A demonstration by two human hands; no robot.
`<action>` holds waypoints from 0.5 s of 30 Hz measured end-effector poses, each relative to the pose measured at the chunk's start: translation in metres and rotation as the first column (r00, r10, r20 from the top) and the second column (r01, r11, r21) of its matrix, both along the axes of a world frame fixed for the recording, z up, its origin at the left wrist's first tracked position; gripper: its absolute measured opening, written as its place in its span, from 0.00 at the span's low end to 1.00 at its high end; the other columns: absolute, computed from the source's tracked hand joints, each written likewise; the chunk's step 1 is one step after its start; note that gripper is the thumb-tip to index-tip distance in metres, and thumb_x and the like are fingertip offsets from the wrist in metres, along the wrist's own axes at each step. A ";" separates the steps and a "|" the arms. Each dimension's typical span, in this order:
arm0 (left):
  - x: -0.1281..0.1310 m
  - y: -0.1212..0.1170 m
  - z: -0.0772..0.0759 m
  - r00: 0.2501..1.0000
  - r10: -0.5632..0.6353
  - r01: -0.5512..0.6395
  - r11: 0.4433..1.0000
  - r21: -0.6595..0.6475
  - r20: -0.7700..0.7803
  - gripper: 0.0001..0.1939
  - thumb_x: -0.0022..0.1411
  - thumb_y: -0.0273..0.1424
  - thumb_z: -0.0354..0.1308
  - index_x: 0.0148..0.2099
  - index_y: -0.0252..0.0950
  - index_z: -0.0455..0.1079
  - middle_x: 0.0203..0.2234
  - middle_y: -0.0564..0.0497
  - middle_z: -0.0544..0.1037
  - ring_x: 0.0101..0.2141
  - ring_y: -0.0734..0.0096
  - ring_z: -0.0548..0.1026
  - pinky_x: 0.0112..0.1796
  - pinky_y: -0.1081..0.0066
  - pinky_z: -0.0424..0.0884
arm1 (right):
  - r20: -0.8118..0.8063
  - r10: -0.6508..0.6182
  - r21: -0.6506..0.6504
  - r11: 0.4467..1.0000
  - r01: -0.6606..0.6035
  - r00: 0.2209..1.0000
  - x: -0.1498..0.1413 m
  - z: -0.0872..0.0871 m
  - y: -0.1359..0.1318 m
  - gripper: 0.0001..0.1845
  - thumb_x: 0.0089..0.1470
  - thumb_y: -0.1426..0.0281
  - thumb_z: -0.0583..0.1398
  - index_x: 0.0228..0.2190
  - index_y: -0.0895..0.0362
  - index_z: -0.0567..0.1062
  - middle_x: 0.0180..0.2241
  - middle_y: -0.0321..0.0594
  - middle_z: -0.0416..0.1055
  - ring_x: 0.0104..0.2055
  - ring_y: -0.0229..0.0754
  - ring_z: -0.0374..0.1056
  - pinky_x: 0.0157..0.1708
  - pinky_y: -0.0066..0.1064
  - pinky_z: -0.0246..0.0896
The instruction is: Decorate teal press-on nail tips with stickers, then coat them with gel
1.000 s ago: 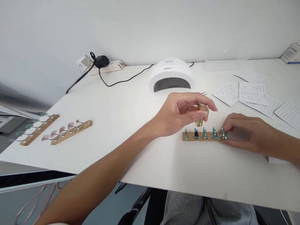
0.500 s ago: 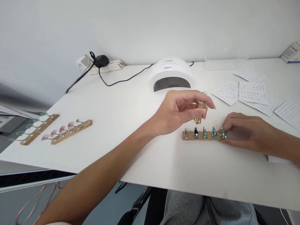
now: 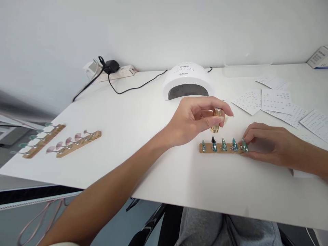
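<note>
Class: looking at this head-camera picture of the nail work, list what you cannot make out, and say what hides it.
- Gold cap, head view: the left hand covers part of it; its brush tip is too small.
- Wooden strip, head view: right end under the right hand.
- Dotted sheets: marks too small.
- Box: cut by the right edge.

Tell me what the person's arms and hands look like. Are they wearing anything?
Both forearms are bare, with no sleeves showing. The left hand and right hand wear no gloves, rings or watch that I can see. The left fingers have long, pale nails.
</note>
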State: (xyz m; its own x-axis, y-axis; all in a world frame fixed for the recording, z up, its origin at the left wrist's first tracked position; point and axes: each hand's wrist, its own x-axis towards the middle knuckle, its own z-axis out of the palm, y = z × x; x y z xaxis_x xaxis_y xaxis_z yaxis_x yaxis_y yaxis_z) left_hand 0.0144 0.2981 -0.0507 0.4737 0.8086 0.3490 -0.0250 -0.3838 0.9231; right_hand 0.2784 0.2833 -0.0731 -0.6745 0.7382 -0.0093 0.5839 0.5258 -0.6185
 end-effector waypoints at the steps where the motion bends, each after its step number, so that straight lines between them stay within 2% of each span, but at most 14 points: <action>1: 0.000 0.000 0.000 1.000 0.003 -0.003 1.000 -0.001 0.001 0.05 0.60 0.33 0.64 0.38 0.38 0.78 0.28 0.48 0.78 0.29 0.69 0.77 0.23 0.72 0.74 | -0.006 -0.003 0.003 1.000 0.003 1.000 0.000 0.000 0.000 0.11 0.55 0.57 0.62 0.30 0.51 0.70 0.34 0.40 0.71 0.36 0.48 0.68 0.35 0.39 0.63; 6: -0.001 0.000 -0.001 1.000 0.013 -0.013 1.000 -0.012 0.007 0.05 0.60 0.32 0.64 0.38 0.38 0.78 0.34 0.47 0.80 0.31 0.69 0.78 0.25 0.73 0.75 | -0.009 0.006 0.022 1.000 -0.006 1.000 0.000 -0.001 0.001 0.10 0.55 0.58 0.62 0.30 0.50 0.70 0.34 0.40 0.71 0.36 0.47 0.68 0.34 0.38 0.63; 15: -0.002 0.001 -0.002 0.999 0.028 -0.027 0.999 -0.017 0.026 0.06 0.59 0.33 0.65 0.39 0.38 0.79 0.36 0.46 0.80 0.31 0.68 0.78 0.25 0.71 0.75 | -0.008 0.011 0.016 1.000 -0.011 1.000 0.001 -0.001 0.000 0.10 0.55 0.59 0.62 0.31 0.51 0.70 0.34 0.39 0.71 0.36 0.46 0.67 0.35 0.38 0.63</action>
State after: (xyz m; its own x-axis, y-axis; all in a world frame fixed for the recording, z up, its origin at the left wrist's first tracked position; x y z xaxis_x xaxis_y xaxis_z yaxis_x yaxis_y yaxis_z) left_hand 0.0123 0.2988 -0.0526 0.4418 0.8269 0.3478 -0.0391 -0.3696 0.9284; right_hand 0.2795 0.2837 -0.0736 -0.6828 0.7306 0.0079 0.5728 0.5421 -0.6148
